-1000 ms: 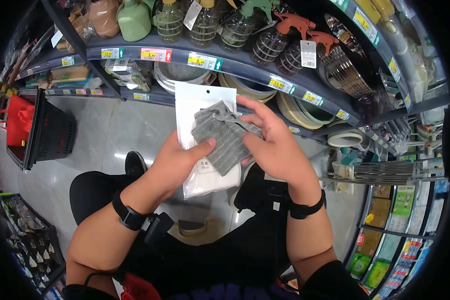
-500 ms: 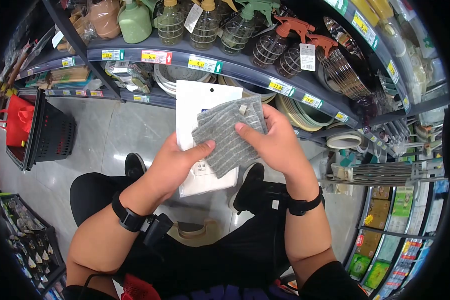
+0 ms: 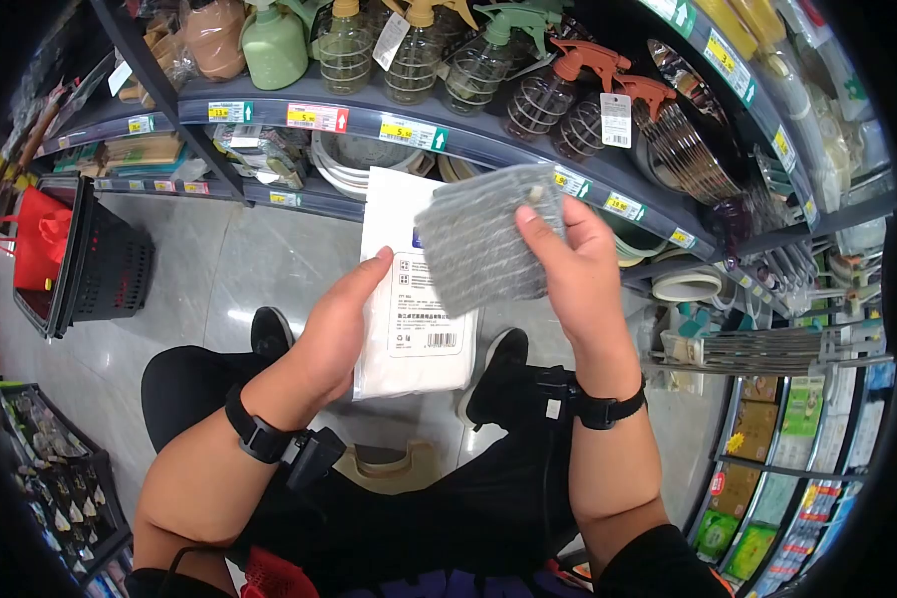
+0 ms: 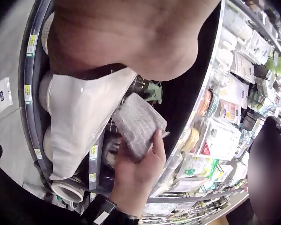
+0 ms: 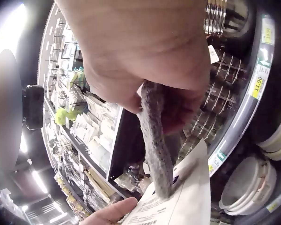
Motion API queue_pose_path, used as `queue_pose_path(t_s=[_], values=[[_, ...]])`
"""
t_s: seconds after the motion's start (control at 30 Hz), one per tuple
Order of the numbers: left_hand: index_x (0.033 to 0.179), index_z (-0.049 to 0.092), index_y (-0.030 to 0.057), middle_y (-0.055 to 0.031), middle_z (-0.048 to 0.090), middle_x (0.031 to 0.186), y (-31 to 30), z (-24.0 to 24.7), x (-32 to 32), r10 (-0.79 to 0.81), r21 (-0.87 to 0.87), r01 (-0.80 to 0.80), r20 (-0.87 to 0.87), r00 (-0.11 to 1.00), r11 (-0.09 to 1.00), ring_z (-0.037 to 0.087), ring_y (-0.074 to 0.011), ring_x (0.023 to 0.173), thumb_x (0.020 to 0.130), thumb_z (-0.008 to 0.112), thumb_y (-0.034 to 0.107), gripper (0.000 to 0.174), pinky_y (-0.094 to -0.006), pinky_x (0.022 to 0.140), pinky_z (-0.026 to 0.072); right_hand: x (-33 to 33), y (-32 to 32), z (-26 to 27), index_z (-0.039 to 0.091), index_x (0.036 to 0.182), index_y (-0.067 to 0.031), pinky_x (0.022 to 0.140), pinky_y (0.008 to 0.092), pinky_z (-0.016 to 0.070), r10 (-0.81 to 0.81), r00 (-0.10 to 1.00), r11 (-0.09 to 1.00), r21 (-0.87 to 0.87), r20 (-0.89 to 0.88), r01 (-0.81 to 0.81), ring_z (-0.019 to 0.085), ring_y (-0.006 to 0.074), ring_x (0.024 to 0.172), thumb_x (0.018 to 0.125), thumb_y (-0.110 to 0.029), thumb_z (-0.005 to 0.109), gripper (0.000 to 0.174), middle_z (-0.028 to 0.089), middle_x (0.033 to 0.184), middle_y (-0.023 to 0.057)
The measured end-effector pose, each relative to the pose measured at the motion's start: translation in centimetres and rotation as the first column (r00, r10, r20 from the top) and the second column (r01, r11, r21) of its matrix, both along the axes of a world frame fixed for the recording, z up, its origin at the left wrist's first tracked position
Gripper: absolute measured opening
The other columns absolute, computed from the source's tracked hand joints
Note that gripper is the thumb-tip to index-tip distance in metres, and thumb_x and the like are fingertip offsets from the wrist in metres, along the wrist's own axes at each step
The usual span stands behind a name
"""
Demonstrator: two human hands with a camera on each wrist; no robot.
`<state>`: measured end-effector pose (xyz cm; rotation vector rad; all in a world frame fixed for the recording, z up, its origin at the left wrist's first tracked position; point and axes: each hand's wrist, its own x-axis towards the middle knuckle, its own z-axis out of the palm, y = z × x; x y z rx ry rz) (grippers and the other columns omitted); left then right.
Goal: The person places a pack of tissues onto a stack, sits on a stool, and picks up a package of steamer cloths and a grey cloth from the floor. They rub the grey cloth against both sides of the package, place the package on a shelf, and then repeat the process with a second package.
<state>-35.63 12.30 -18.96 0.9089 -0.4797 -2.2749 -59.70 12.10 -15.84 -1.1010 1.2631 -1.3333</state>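
Grey cloth [image 3: 483, 244] had passed wholly to the right hand [image 3: 585, 279], pinched there; left hand [image 3: 331, 331] gripped only white packet [image 3: 419, 334], so each could likely be handled separately.

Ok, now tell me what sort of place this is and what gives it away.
Most likely a shop's household-goods aisle: price labels line the shelf edge, spray bottles stand in a row above them, and a black basket is at the person's left.
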Motion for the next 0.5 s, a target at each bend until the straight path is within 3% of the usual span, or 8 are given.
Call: queue_pose_path(t_s=[0.17,0.2,0.23,0.3,0.37,0.4,0.5], values=[[0.159,0.042,0.0001,-0.0210,0.060,0.150,-0.3,-0.4,0.0,-0.036,0.006,0.037,-0.140,0.990,0.999,0.065,-0.0346,0.134,0.114,0.040,0.049,0.067,-0.0483,0.114,0.0536,0.5,0.6,1.0,0.068,0.125,0.0004,0.093,0.0275,0.0525,-0.197,0.977,0.930,-0.331,-0.076,0.162,0.065,0.0078,0.102,0.105,-0.013,0.070,0.024,0.073,0.117,0.0027],[0.159,0.042,0.0006,-0.0201,0.060,0.149,-0.3,0.0,0.1,-0.046,0.005,0.048,-0.184,0.982,0.999,0.065,-0.0342,0.134,0.113,0.040,0.052,0.068,-0.0480,0.113,0.0540,0.8,1.0,1.2,0.071,0.117,0.0002,0.094,0.0311,0.0526,-0.215,0.965,0.923,-0.354,-0.150,0.150,0.066,0.0143,0.101,0.100,-0.008,0.073,0.019,0.072,0.112,0.0047],[0.159,0.042,0.0012,-0.0192,0.060,0.149,-0.3,0.3,0.2,-0.055,0.006,0.058,-0.227,0.972,0.998,0.064,-0.0338,0.134,0.113,0.040,0.054,0.070,-0.0477,0.112,0.0543,0.7,1.0,1.1,0.072,0.115,-0.0005,0.096,0.0334,0.0525,-0.163,0.931,0.908,-0.418,-0.328,0.012,0.066,0.0183,0.105,0.095,-0.007,0.075,0.021,0.071,0.113,0.0066],[0.161,0.040,0.0035,-0.0188,0.058,0.153,-0.4,-0.1,0.5,-0.066,0.004,0.071,-0.331,0.941,0.997,0.062,-0.0346,0.136,0.112,0.038,0.059,0.074,-0.0495,0.113,0.0528,0.3,0.9,0.7,0.075,0.112,-0.0021,0.099,0.0381,0.0521,-0.099,0.752,0.842,-0.457,-0.651,-0.285,0.066,0.0265,0.111,0.087,-0.004,0.078,0.025,0.069,0.115,0.0104],[0.163,0.038,0.0059,-0.0182,0.055,0.155,-0.3,0.1,0.6,-0.048,0.002,0.053,-0.408,0.912,0.999,0.061,-0.0350,0.138,0.111,0.036,0.062,0.076,-0.0507,0.115,0.0517,2.3,1.0,0.2,0.078,0.109,-0.0052,0.106,0.0453,0.0494,-0.032,0.712,0.800,-0.446,-0.702,-0.403,0.060,0.0381,0.124,0.076,-0.005,0.080,0.033,0.063,0.122,0.0154],[0.164,0.037,0.0072,-0.0178,0.054,0.156,-0.3,0.3,0.6,-0.024,0.002,0.027,-0.433,0.901,1.000,0.060,-0.0349,0.139,0.111,0.035,0.064,0.077,-0.0509,0.115,0.0513,2.5,1.0,-0.3,0.078,0.115,-0.0092,0.112,0.0484,0.0465,-0.003,0.639,0.766,-0.413,-0.769,-0.493,0.056,0.0408,0.132,0.074,-0.009,0.082,0.042,0.060,0.135,0.0164],[0.165,0.036,0.0108,-0.0166,0.053,0.157,-0.3,0.4,0.9,0.006,-0.001,-0.007,-0.464,0.886,1.000,0.059,-0.0346,0.140,0.110,0.033,0.069,0.080,-0.0514,0.115,0.0510,4.3,1.5,-0.3,0.077,0.118,-0.0092,0.113,0.0500,0.0454,0.052,0.636,0.762,-0.382,-0.770,-0.523,0.055,0.0424,0.135,0.074,-0.013,0.083,0.045,0.059,0.142,0.0180]])
